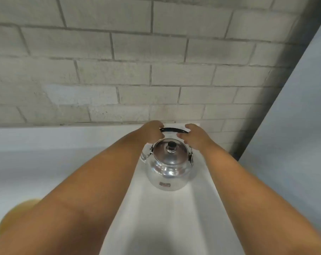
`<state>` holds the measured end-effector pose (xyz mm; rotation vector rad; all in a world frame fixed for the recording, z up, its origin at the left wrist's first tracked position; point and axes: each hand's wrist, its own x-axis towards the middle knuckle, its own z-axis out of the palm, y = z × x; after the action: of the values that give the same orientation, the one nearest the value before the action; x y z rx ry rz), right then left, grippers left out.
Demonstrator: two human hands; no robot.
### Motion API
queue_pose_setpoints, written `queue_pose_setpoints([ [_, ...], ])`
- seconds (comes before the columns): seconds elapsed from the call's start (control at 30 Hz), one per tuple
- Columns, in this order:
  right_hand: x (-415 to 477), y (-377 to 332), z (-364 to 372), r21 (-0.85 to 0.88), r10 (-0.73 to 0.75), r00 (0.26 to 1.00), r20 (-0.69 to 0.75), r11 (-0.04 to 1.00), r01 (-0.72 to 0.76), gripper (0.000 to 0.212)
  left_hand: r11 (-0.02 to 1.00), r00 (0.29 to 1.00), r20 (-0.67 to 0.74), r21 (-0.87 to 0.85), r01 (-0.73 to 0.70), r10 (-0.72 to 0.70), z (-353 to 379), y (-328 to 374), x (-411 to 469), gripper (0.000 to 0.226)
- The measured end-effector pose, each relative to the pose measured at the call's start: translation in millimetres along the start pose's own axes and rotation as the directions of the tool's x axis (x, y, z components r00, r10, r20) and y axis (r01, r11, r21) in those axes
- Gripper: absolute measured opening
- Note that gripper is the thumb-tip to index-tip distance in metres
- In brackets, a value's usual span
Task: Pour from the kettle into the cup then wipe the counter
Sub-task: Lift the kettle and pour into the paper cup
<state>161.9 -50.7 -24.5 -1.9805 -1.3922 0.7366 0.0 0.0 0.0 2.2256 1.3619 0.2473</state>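
The polished metal kettle (168,165) stands upright on a white counter (163,218), near its far end, close against the grey block wall (137,57). Its lid (169,153) is seated, with the black knob (171,144) on top, and the spout seems to point off to the person's left, though the forearm covers most of it. The black bail handle (171,130) is raised over the lid, and both hands are on it.

The left hand (152,132) is curled round the left end of the handle, fingers wrapped over it. The right hand (193,135) is at the right end, fingers bent down around the bar with the thumb below; whether it is fully clamped or only settling on, I can't quite tell from this angle.

As for progress, it looks like the very start. The kettle appears to sit flat on the counter, not lifted or tilted, so nothing has been poured. No cup is in sight, so it must be somewhere outside the view. A blurred yellow shape (16,216) at the lower left, under the left arm, might be a sponge or cloth for wiping, but it is too smeared to name. The counter shows no obvious spill. Lifting, carrying to the cup, pouring and the wipe all remain.
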Motion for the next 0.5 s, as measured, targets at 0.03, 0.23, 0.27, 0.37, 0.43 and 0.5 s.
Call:
queue_pose_setpoints([
  [0.03, -1, -2, 1, 0.034, -0.016, 0.999, -0.03, 0.999, 0.017, 0.063, 0.999, 0.999, -0.018, 0.007, -0.04, 0.04, -1, 1, -1, 0.03],
  [0.23, -10, -16, 0, -0.022, -0.223, 0.968, -0.119, 0.975, 0.222, 0.013, 0.988, 0.976, -0.201, -0.109, -0.105, 0.082, -2, 0, -13, 0.019],
  [0.27, -14, -18, 1, -0.041, -0.253, 0.958, -0.134, 0.967, 0.25, 0.021, 0.988, 0.968, -0.229, -0.088, -0.125, 0.102, -3, 0, -19, 0.019],
  [0.37, -29, -22, 3, -0.001, -0.287, 0.942, -0.175, 0.957, 0.292, 0.03, 0.978, 0.955, -0.264, -0.117, -0.174, 0.138, -3, -4, -34, 0.017],
  [0.43, -40, -26, 6, 0.058, -0.274, 0.941, -0.199, 0.955, 0.29, 0.025, 0.97, 0.955, -0.263, -0.156, -0.186, 0.141, -6, -6, -46, 0.019],
  [0.5, -52, -34, 7, 0.091, -0.264, 0.936, -0.235, 0.952, 0.291, 0.023, 0.96, 0.952, -0.268, -0.188, -0.206, 0.151, -11, -8, -60, 0.02],
])
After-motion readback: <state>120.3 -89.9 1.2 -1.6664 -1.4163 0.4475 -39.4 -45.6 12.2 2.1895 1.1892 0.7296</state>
